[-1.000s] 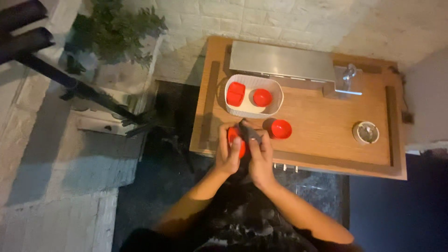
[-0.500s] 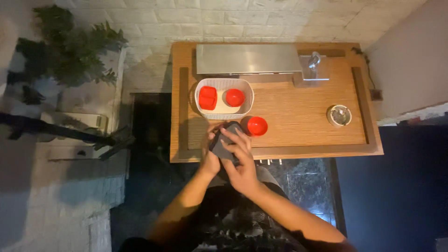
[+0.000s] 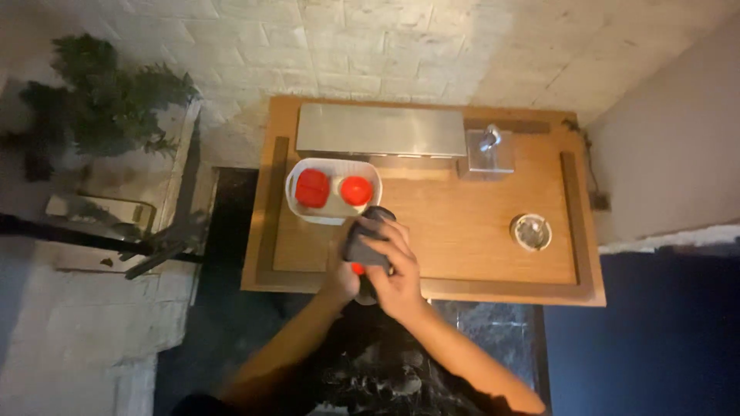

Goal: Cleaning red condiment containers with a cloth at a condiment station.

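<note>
- My right hand point(image 3: 393, 270) lies closed over a dark grey cloth point(image 3: 362, 245), pressing it against the small red thing point(image 3: 357, 269) that my left hand point(image 3: 341, 283) grips from below; only a sliver of red shows between my fingers.
- Half a second ago a loose red round piece lay on the wood just right of my hands. It no longer shows there, so it may be the one I am wiping now, though the cloth hides too much to be sure.
- A second ago the cloth sat higher between my hands; now it wraps the near side of the red thing, at the near edge of the wooden tray point(image 3: 478, 223).
- Just beyond my hands stands the white dish point(image 3: 297, 208), holding a squarish red piece point(image 3: 312, 188) on the left and a round red piece point(image 3: 356, 190) on the right, as before.
- Far across the tray lie a long metal box point(image 3: 381, 129) and a small metal fitting point(image 3: 489, 146); a round glass dish point(image 3: 531, 231) sits well apart on the right.
</note>
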